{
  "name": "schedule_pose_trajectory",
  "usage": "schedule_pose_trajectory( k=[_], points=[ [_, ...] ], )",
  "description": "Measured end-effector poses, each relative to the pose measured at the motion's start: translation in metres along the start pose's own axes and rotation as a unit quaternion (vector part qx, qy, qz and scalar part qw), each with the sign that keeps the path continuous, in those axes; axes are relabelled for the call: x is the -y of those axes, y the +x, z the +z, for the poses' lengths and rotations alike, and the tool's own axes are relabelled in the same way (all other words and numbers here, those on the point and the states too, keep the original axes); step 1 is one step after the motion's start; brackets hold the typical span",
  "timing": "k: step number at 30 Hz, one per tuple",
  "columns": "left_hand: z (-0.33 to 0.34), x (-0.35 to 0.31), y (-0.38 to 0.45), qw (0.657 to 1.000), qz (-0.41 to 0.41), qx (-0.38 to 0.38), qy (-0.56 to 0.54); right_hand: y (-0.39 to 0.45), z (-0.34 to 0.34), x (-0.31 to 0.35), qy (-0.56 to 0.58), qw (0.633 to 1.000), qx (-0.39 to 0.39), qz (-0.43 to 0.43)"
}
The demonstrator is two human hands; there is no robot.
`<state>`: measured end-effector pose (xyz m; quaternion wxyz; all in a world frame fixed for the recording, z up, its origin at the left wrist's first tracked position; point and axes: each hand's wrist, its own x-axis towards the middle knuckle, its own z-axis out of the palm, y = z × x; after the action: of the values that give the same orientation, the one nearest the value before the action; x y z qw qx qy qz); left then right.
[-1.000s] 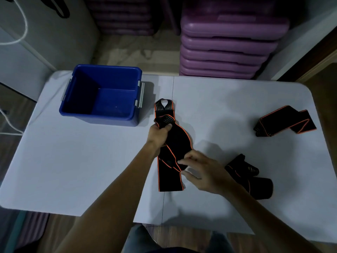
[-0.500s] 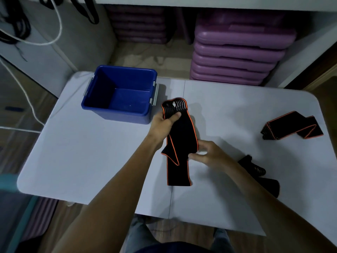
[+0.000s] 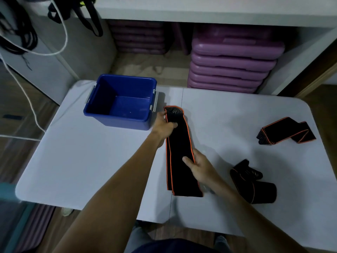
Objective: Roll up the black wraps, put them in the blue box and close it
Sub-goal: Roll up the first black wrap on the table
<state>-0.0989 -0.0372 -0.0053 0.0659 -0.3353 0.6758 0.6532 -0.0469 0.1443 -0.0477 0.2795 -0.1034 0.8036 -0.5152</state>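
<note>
Fingertips of left hand (image 3: 165, 125) pinching the far, ribbed end of black wrap (image 3: 178, 152) at frame centre; right hand (image 3: 200, 168) lower down, thumb pressed flat on its right edge. Long axis running near to far, far end just beside blue box (image 3: 120, 102), nearer the left hand. Two more wraps (image 3: 286, 131) (image 3: 253, 181) at right, well apart. No lid visible; right fingers hidden under the fabric.
</note>
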Motion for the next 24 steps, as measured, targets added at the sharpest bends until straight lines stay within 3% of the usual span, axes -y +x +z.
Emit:
schedule_pose_trajectory(
  k=[3,5,7,15,24],
  points=[
    [0.0,0.016,-0.01,0.998,-0.004,0.019,0.065,0.002,0.015,-0.018,-0.085,0.993,0.017,0.076],
    [-0.001,0.027,-0.012,0.992,-0.014,0.031,0.12,0.001,0.018,-0.028,-0.198,0.979,-0.013,0.047],
    [-0.004,0.037,-0.005,0.989,-0.022,0.022,0.144,0.002,0.015,-0.033,-0.228,0.972,-0.043,0.019],
    [-0.004,0.043,0.02,0.988,-0.033,-0.039,0.145,0.056,-0.01,-0.017,-0.161,0.981,-0.104,0.043],
    [0.003,0.041,0.059,0.983,-0.015,-0.086,0.165,0.137,-0.012,0.004,-0.129,0.982,-0.117,0.071]
  ],
)
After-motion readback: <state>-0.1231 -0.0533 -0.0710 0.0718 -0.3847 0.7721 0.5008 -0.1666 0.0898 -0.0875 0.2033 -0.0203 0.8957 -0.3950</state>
